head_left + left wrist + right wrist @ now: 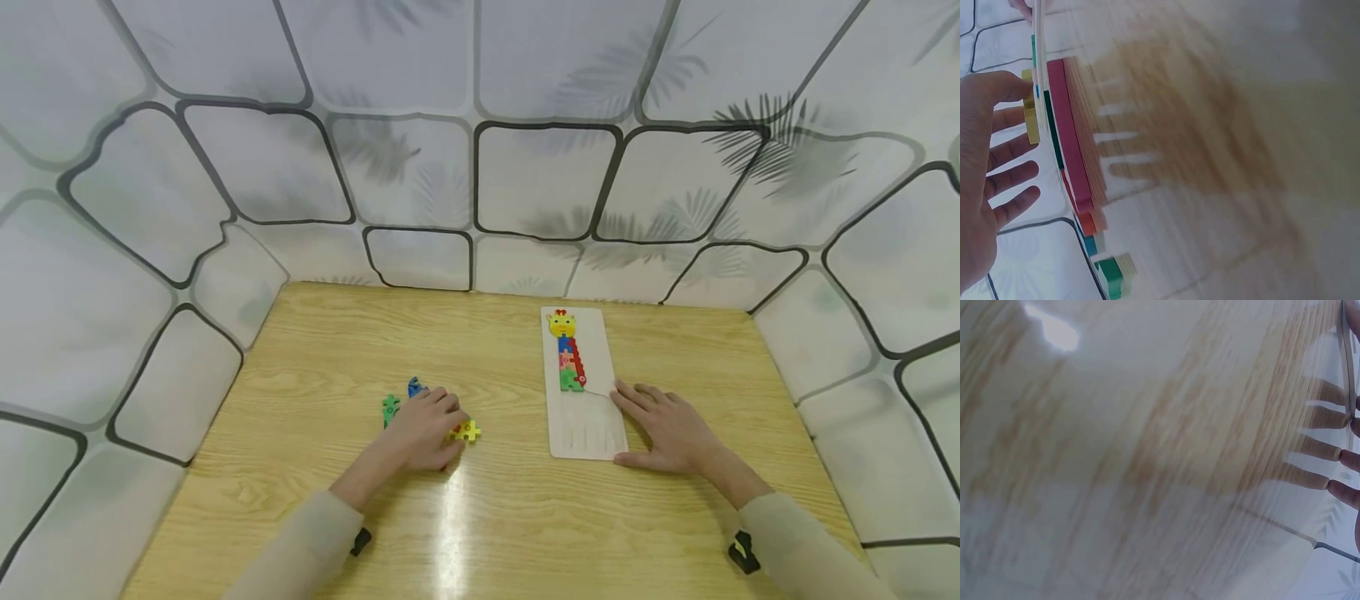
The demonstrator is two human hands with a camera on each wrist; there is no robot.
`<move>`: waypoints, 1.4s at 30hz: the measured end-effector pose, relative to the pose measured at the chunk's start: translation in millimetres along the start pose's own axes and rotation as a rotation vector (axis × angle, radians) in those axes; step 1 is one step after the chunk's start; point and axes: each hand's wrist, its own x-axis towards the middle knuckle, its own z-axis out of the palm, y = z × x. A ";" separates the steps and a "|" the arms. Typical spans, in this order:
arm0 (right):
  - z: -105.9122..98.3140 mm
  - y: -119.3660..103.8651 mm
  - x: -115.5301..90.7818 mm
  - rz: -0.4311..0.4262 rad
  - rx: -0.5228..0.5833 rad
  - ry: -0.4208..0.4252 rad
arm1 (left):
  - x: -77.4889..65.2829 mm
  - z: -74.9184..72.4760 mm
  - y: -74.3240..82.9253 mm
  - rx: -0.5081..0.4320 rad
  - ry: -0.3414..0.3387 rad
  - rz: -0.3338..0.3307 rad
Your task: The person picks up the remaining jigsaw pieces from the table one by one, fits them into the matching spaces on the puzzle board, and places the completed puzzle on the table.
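Observation:
My left hand (429, 429) is over a group of loose jigsaw pieces on the table. Its thumb and index finger pinch a yellow puzzle piece (1032, 125). Around that hand lie a green piece (391, 408), a blue piece (417, 386) and a dark pink piece (1067, 137); the hand partly covers the group in the head view. On the right is a pale wooden puzzle board (585, 425) with a yellow giraffe head (562, 324) and blue, pink, red and green pieces below it. My right hand (671, 432) rests at the board's right edge, fingers spread.
A light wood-grain table (300, 350) carries everything. White fabric walls (420, 183) with dark stone outlines and palm leaves enclose its back and sides. Bare table surface lies between the loose pieces and the board.

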 end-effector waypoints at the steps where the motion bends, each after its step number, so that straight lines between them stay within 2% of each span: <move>1: 0.0 0.3 0.0 0.001 -0.002 0.000 | 2.2 -0.1 1.5 -0.002 -0.002 0.004; 9: 0.6 1.3 -0.3 -0.006 -0.009 0.006 | 20.7 1.6 12.0 0.005 -0.025 0.016; 16: -0.5 1.2 0.1 -0.002 -0.006 0.005 | 38.5 3.4 17.8 0.014 0.008 0.038; 24: 1.1 1.9 0.8 -0.005 -0.009 0.007 | 54.5 3.8 26.4 0.010 -0.040 0.030; 37: 2.1 2.5 0.8 -0.008 -0.012 0.015 | 74.4 5.8 34.4 -0.006 -0.060 0.031; 42: 2.2 2.6 0.6 -0.009 -0.012 0.013 | 83.0 5.5 38.1 -0.017 -0.098 0.020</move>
